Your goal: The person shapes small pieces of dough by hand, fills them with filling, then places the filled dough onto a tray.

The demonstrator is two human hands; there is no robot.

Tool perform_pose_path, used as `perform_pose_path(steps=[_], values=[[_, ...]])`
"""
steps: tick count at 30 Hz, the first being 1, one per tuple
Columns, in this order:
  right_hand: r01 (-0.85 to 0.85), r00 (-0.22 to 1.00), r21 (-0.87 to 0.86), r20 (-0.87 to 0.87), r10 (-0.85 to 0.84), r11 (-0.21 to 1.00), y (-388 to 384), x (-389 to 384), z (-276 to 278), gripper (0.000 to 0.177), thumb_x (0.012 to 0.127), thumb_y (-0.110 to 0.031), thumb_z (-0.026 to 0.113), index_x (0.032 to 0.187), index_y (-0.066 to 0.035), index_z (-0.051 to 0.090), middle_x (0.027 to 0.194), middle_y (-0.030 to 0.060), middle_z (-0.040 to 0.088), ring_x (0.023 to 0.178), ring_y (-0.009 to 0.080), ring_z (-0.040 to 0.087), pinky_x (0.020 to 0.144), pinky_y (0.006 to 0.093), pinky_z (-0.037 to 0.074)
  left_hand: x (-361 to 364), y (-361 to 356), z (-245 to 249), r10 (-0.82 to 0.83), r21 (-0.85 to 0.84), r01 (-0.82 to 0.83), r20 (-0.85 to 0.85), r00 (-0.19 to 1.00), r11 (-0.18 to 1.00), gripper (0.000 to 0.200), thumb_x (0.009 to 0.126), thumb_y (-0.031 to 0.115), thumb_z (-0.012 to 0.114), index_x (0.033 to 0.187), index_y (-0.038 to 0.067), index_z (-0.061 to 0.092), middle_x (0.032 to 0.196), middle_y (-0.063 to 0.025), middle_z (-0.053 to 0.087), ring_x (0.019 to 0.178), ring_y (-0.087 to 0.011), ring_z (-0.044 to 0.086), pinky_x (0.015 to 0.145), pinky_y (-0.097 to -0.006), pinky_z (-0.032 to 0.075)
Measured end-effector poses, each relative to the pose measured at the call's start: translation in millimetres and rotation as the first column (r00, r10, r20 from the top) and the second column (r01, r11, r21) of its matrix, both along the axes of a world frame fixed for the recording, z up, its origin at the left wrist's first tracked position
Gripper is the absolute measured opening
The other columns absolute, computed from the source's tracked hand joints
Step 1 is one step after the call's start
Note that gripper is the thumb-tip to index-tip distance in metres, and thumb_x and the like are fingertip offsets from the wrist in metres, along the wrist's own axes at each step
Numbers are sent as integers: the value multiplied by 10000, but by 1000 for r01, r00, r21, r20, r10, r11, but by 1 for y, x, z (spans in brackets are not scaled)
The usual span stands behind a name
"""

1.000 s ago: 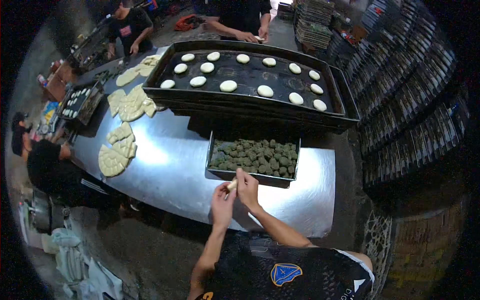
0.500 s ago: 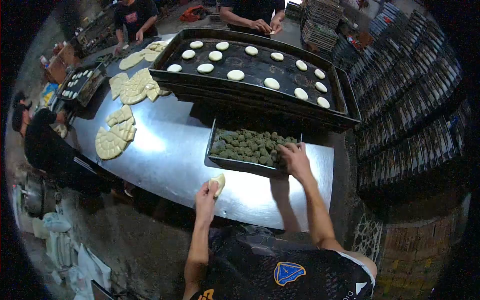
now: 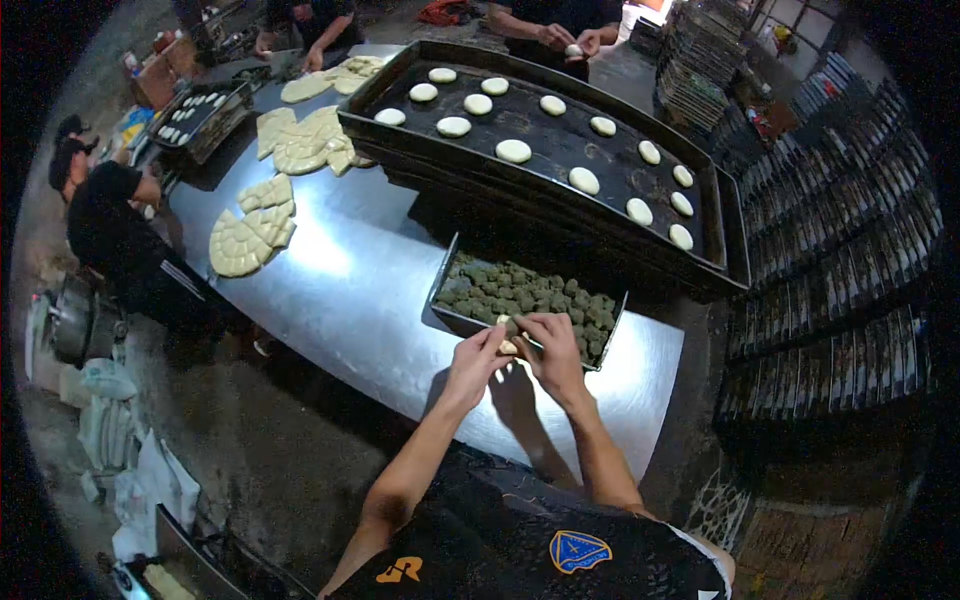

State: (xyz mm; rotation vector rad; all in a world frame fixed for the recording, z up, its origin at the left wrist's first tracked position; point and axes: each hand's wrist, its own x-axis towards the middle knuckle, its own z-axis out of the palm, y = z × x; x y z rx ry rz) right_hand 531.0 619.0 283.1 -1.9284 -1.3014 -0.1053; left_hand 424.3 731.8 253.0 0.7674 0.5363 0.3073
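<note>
My left hand [image 3: 480, 359] and my right hand [image 3: 553, 348] meet over the front edge of a small metal tray [image 3: 452, 320] full of green filling balls [image 3: 530, 295]. Between the fingers of both hands sits a pale piece of dough [image 3: 507, 346]. A green ball seems pressed into it, though it is mostly hidden. Beyond the small tray stands a large dark baking tray [image 3: 520, 185] with several round dough pieces [image 3: 514, 151] laid out in rows.
The steel table [image 3: 340, 290] carries cut dough discs [image 3: 250, 240] on its left side and a smaller tray [image 3: 200, 115] of pieces at the far left. A person [image 3: 110, 215] crouches left of the table; others stand at the far end. Stacked trays [image 3: 830, 240] line the right.
My right hand came back from the right end of the green ball tray to my left hand. Both hands now close on the dough piece that my left hand held alone.
</note>
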Motion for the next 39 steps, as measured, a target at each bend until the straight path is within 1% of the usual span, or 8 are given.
perform_pose_path(steps=[8,16,19,26,34,36,38,39], values=[[-122,823,21,-557,113,992,6,-1,-7,443,822,-142,712,1236,-29,603,1271,149,558,1121,306,535,931,370,448,-17,19,16,12,-11,-12,23,1000,1000,317,982,237,542,1160,-23,569,1096,-82,625,993,-147,615,893,-305,525],[-255,961,85,-86,262,963,28,-8,13,343,800,-39,716,1137,-88,674,1041,116,646,950,240,627,721,340,530,-23,10,7,81,190,-78,-10,997,979,280,978,183,547,1170,-20,560,1063,-87,640,941,-153,639,817,-270,551],[-204,968,90,-131,215,975,33,-18,27,231,815,-34,704,1046,-32,689,1041,101,652,912,205,644,669,296,542,-31,12,11,101,629,41,-188,977,776,373,981,145,531,1297,-49,489,1184,-139,600,1087,-182,601,891,-312,539],[-312,758,135,-561,332,940,31,-35,42,280,813,-52,714,1087,-10,673,1131,128,641,993,189,634,786,283,531,-69,14,21,63,-76,-49,194,979,996,492,1005,212,483,1433,12,343,1390,-108,434,1178,-191,534,991,-312,469],[-284,683,125,-670,292,951,44,-51,40,209,817,-78,718,1014,-13,688,1005,110,659,950,191,633,790,310,534,-90,22,32,71,-67,-55,251,965,996,549,974,286,548,1408,7,359,1225,-84,546,1109,-145,553,933,-281,481],[-316,731,79,-615,296,945,46,-58,49,215,813,-86,722,1014,-21,683,981,130,655,910,202,637,784,307,526,-87,18,22,146,-72,-133,228,963,989,464,977,270,546,1348,16,431,1164,-80,577,1053,-137,579,891,-271,492],[-259,964,61,83,254,964,50,-69,62,223,810,-96,725,1018,-29,682,941,134,651,837,205,634,744,307,519,-87,20,18,234,-23,-233,162,959,972,358,975,254,552,1247,27,504,1091,-68,601,978,-125,600,838,-261,495],[-142,987,108,-55,148,984,55,-79,59,200,805,-92,730,988,-32,680,901,127,644,775,211,622,693,304,509,-88,21,17,271,-10,-272,154,950,962,286,971,242,561,1171,39,535,1036,-61,612,912,-124,609,818,-273,490]])
